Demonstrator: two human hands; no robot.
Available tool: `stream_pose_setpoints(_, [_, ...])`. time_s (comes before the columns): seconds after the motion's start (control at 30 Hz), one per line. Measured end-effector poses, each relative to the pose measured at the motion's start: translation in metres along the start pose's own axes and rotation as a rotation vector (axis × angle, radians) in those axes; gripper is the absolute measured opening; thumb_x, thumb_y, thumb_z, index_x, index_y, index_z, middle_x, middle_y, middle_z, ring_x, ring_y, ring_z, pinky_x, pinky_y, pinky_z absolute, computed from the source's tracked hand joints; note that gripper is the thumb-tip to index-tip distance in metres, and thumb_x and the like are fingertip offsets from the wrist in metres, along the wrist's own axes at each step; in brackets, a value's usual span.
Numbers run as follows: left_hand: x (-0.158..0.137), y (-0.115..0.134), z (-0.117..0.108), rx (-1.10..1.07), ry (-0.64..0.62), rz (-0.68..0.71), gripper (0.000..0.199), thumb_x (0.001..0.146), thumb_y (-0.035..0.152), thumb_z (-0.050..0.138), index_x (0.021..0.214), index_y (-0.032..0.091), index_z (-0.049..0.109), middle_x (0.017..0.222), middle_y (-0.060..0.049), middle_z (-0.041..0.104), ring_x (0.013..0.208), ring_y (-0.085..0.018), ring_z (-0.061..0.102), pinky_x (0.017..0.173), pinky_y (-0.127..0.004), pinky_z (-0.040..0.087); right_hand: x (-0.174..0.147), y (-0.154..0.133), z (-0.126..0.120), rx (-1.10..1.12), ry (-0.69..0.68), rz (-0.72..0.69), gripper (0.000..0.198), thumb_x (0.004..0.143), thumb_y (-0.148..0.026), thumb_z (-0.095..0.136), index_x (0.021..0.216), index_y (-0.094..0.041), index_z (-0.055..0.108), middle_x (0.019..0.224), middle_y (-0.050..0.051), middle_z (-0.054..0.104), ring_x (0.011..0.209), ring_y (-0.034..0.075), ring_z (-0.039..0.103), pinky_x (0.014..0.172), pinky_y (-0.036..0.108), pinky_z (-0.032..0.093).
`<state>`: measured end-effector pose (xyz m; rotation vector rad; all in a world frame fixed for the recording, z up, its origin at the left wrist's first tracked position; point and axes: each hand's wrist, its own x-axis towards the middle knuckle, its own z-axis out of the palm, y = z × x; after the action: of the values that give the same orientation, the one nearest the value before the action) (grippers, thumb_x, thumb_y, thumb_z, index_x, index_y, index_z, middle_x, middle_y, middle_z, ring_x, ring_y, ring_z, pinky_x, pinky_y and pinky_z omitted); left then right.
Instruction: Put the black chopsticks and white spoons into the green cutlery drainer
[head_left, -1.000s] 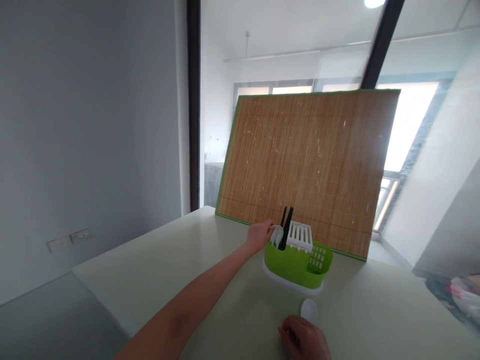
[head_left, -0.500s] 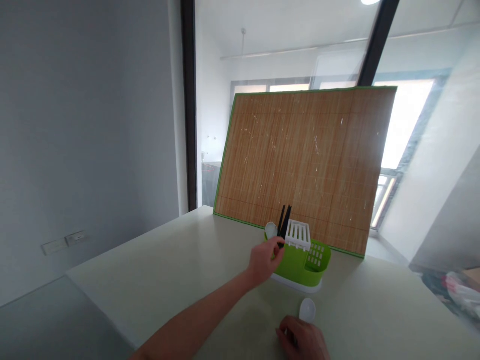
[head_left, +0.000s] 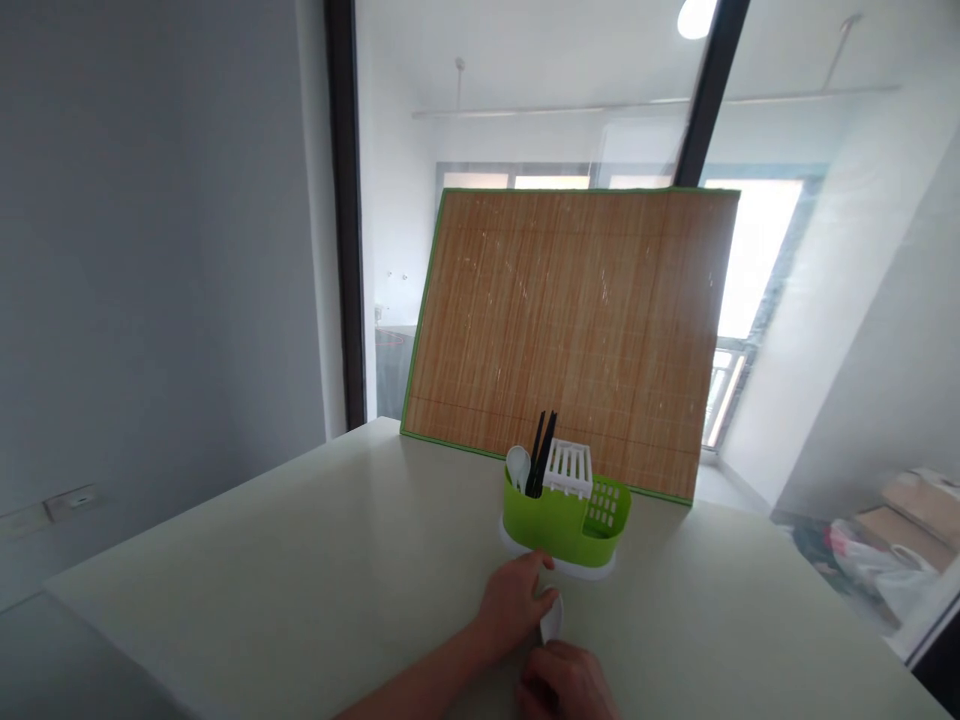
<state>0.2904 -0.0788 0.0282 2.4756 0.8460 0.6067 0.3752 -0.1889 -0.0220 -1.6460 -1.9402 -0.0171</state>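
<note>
In front of the caddy, my right hand (head_left: 564,680) is closed around the handle of a white spoon (head_left: 552,617), bowl pointing away from me. My left hand (head_left: 516,600) is beside that bowl, thumb and forefinger apart; its thumb overlaps the bowl's edge, and I cannot tell whether it touches. Just beyond stands a green utensil caddy (head_left: 555,527) on a white base. Its left end holds another white spoon (head_left: 517,464) standing bowl up. Black chopsticks (head_left: 541,460) lean upright beside that spoon.
A white slotted rack (head_left: 568,469) sits on the caddy's middle. Behind it a bamboo mat (head_left: 555,320) with green edging leans upright at the back of the white table (head_left: 337,540). A grey wall (head_left: 150,250) rises at left, glass behind the mat.
My left hand has left the chopsticks in the caddy and come down toward me, beside the spoon bowl. My right hand still grips the spoon. The view has turned slightly right.
</note>
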Motion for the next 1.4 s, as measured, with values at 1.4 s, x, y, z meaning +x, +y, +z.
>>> stream_pose_setpoints(1.4, [-0.022, 0.015, -0.012, -0.319, 0.419, 0.497, 0.015, 0.085, 0.027, 0.049, 0.091, 0.017, 0.058, 0.063, 0.001, 0.057, 0.052, -0.009, 0.049, 0.053, -0.019, 0.040, -0.003, 0.017, -0.016, 0.152, 0.334, 0.137, 0.044, 0.083, -0.053, 0.050, 0.057, -0.019, 0.055, 0.053, -0.002, 0.052, 0.045, 0.010, 0.046, 0.044, 0.018, 0.036])
